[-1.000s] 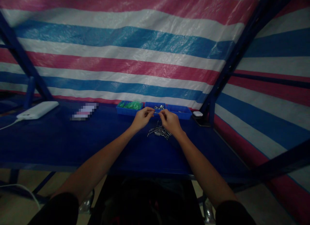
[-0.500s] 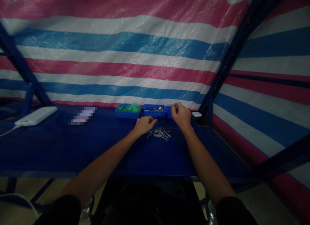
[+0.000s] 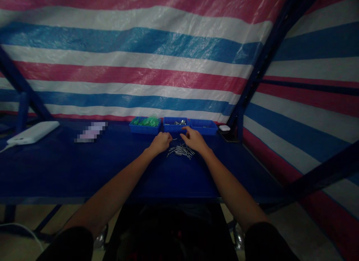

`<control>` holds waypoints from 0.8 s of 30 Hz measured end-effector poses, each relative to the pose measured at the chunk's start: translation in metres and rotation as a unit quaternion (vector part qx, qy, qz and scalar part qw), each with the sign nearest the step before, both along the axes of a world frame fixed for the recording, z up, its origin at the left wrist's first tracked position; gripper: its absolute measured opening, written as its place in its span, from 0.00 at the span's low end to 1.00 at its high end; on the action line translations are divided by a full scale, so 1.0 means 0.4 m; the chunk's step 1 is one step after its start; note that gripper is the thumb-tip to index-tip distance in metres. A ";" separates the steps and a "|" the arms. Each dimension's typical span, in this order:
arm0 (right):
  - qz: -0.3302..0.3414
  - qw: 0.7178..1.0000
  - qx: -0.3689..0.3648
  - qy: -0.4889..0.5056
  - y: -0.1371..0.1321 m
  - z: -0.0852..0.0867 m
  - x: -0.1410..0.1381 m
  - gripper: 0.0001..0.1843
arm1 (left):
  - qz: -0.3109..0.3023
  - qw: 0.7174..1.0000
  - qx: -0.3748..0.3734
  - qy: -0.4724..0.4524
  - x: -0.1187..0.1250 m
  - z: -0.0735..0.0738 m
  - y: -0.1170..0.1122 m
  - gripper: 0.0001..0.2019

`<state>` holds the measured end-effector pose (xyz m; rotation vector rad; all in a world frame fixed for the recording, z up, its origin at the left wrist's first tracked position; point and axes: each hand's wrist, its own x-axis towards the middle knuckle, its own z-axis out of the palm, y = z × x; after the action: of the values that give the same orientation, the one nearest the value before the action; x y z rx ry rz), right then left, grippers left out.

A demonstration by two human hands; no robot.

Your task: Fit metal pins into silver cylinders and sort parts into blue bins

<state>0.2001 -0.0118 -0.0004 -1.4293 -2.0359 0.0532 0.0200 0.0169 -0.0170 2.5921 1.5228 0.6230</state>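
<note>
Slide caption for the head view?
Left hand and right hand near a pile of thin metal pieces on a blue table, three blue bins behind.

At the centre, the left hand's [image 3: 161, 142] fingertips are partly hidden; whether they grip the thin rod [image 3: 175, 139] is too small to tell. The right hand [image 3: 196, 139] covers part of the middle bin [image 3: 171, 129]. The bits in the right bin [image 3: 204, 131] are too tiny to name. At left, a flat thing [image 3: 91, 132] is blurred into squares. The left edge cuts the upper cable [image 3: 5, 147]; the bottom edge cuts both sleeves [image 3: 68, 246].
</note>
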 end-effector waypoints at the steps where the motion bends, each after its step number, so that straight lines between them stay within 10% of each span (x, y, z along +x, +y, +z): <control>1: 0.022 1.000 0.005 -0.003 -0.002 -0.003 -0.008 0.16 | -0.013 0.999 -0.004 -0.037 -0.004 0.002 0.003 0.08; 9: 0.060 0.997 0.034 -0.019 -0.008 -0.007 -0.016 0.06 | -0.109 0.971 -0.044 -0.206 0.003 0.023 -0.002 0.05; 24: 0.045 0.998 0.044 -0.013 -0.001 -0.008 -0.013 0.11 | -0.061 0.968 -0.004 -0.242 0.005 0.022 -0.009 0.05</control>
<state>0.1951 -0.0123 -0.0036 -1.2912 -2.0963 -0.0174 0.0219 0.0132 -0.0082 2.2667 1.1956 1.1276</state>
